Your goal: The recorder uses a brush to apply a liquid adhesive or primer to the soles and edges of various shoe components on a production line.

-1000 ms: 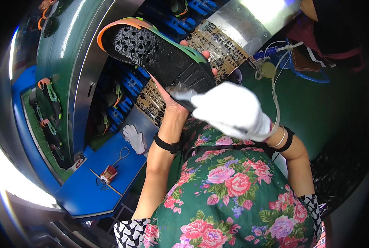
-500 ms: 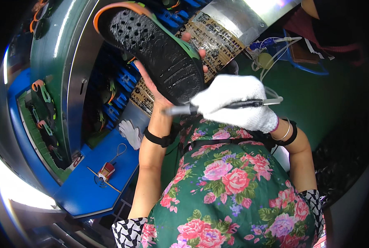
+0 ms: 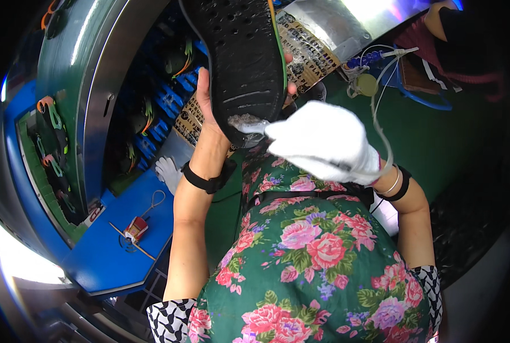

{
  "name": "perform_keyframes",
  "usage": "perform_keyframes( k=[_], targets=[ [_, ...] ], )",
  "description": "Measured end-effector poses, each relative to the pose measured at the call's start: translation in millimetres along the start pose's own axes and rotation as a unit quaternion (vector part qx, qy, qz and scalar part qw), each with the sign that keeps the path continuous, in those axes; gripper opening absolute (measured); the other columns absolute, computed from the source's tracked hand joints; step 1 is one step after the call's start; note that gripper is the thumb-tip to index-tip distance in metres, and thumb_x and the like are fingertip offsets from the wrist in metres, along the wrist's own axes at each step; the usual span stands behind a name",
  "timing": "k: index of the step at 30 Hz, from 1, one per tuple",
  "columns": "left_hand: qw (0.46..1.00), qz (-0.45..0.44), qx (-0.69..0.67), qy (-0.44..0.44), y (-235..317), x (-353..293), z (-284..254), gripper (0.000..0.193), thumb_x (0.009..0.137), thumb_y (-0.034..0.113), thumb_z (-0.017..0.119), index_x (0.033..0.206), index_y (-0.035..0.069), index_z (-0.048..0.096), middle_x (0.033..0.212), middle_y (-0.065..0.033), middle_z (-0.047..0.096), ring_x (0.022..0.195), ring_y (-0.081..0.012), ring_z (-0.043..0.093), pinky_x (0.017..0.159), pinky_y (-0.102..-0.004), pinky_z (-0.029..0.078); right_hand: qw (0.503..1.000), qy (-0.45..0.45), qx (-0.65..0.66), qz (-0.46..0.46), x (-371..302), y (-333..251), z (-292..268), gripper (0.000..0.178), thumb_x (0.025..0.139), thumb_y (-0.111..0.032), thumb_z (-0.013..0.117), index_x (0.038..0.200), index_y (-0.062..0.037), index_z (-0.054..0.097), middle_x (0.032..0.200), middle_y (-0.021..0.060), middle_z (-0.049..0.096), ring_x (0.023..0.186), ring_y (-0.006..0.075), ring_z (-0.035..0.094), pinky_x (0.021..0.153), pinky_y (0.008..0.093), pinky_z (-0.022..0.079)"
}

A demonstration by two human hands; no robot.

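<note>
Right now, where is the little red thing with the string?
In the head view, the small red object lies on the blue shelf at lower left, beside a thin stick, left of the person's left forearm.

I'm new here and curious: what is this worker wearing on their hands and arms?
The left hand is bare, with a black band at the wrist. The right hand wears a white cloth glove, with a thin bangle and black band at the wrist. Black-and-white patterned sleeve cuffs sit above the elbows.

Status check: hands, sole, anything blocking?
Left hand holds black sole up, tread toward camera. Right hand, white-gloved, holds brush on the sole's near end. Nothing between hands and sole.
</note>
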State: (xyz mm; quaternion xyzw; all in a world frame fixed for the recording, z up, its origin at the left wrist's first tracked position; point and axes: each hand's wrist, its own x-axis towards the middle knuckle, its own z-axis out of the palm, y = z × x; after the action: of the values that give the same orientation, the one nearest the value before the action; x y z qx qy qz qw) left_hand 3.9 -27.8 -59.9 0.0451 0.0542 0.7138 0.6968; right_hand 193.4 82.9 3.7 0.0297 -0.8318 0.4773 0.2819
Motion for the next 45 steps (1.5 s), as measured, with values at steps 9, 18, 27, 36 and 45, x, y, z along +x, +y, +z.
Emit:
perform_keyframes(
  k=[9,18,27,36,45],
  targets=[
    [0.999,-0.049,-0.002,-0.002,8.8,-0.7,-6.3,0.1,0.086,0.067,0.062,0.156,0.002,0.031,0.15,-0.0306,0.042,0.124,-0.0524,0.056,0.107,-0.06,0.048,0.997,-0.028,0.06,0.042,7.1,-5.6,-12.0,0.022,0.081,-0.01,0.079,0.103,-0.0093,0.078,0.102,0.0071,0.076,0.083,0.0231,0.071,0.071,0.0347,0.057],
    [0.99,-0.083,0.02,0.11,15.8,-7.2,0.8,0.075,0.096,0.051,0.054,0.15,0.0,0.043,0.145,-0.0278,0.052,0.124,-0.0446,0.059,0.105,-0.0628,0.048,0.996,-0.032,0.081,-0.001,-0.4,-2.0,-3.6,0.02,0.081,-0.011,0.079,0.101,-0.0127,0.079,0.101,0.0057,0.076,0.082,0.0224,0.071,0.073,0.0344,0.056],
    [0.982,-0.068,0.027,0.172,11.9,-6.6,-3.1,0.07,0.099,0.051,0.052,0.146,0.0,0.049,0.141,-0.0234,0.058,0.119,-0.0412,0.064,0.105,-0.0562,0.05,0.959,0.027,0.21,0.188,9.3,2.8,-16.0,0.012,0.078,0.004,0.078,0.089,0.0009,0.077,0.097,0.0167,0.076,0.088,0.0242,0.074,0.081,0.034,0.058],
    [0.978,-0.095,-0.12,0.144,-34.8,-18.0,-4.9,0.077,0.099,0.063,0.042,0.153,0.008,0.041,0.141,-0.0281,0.055,0.112,-0.0571,0.061,0.097,-0.0666,0.051,0.964,0.084,-0.245,-0.061,43.0,54.7,-57.5,0.022,0.082,-0.004,0.075,0.105,-0.0049,0.075,0.099,0.0104,0.076,0.084,0.0264,0.072,0.075,0.036,0.058],
    [0.991,-0.024,-0.126,0.046,-16.7,-30.2,-5.1,0.087,0.096,0.071,0.042,0.155,0.007,0.035,0.139,-0.0362,0.05,0.115,-0.055,0.058,0.093,-0.063,0.053,0.932,0.009,0.321,0.171,9.6,-12.6,-29.9,0.013,0.08,0.002,0.078,0.093,0.0002,0.077,0.098,0.0149,0.076,0.089,0.0258,0.073,0.082,0.0368,0.058]
  ],
)
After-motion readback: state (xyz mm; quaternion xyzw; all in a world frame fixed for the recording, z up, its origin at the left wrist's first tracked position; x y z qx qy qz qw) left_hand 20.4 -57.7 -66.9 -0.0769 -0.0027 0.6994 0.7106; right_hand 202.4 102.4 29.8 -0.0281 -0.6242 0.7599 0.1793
